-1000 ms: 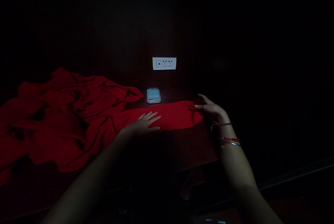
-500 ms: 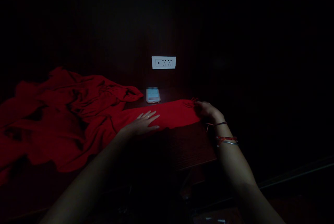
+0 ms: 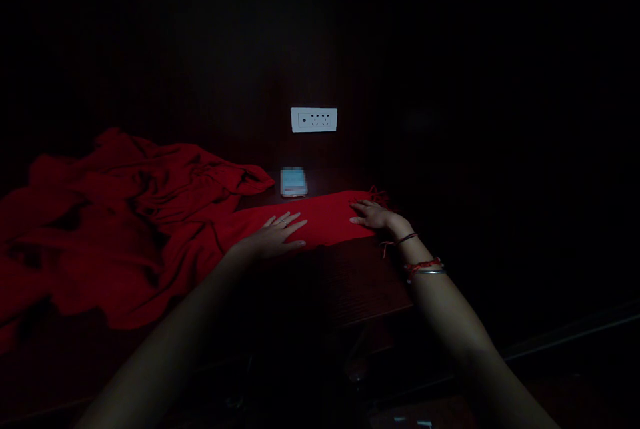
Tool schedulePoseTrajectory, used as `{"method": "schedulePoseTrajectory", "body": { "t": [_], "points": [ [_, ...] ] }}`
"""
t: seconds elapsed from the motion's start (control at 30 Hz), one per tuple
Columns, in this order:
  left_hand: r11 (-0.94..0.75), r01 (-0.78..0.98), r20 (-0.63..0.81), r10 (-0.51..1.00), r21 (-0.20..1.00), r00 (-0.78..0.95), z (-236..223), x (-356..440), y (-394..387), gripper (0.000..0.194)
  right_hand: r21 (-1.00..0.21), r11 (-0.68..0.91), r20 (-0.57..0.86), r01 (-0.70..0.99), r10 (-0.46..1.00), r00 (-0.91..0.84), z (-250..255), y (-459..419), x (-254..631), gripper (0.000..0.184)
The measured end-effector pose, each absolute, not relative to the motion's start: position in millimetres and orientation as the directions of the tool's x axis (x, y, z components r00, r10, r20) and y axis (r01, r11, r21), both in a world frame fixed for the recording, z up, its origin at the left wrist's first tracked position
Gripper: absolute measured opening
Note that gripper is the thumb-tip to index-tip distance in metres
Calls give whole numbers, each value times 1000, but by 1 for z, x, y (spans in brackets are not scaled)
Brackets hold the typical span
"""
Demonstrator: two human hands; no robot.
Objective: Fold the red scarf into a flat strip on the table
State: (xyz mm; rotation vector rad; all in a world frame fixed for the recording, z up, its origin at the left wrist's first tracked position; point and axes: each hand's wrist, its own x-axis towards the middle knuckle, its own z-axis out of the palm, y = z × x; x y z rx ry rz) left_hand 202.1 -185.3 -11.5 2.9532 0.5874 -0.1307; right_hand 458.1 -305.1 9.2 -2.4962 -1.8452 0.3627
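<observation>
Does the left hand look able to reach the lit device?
Probably yes: the left hand lies on the red cloth, with nothing upright seen between it and the lit device beyond the cloth's far edge.

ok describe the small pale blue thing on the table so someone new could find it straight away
Start at the dark table, where a red cloth spreads under the left hand and right hand. Just beyond the cloth's flat strip, below the white wall socket, lies a small phone-like device. Its bright, pale blue face sets it apart from the red fabric and white socket.
</observation>
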Motion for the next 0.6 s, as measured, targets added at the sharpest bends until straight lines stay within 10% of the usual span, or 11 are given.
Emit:
{"method": "schedulePoseTrajectory", "body": {
  "t": [0.6],
  "points": [
    [-902,400,-202,366,164,908,4,191,-184,74,-151,-518,205,842,817,539,14,-310,485,27]
  ]
}}
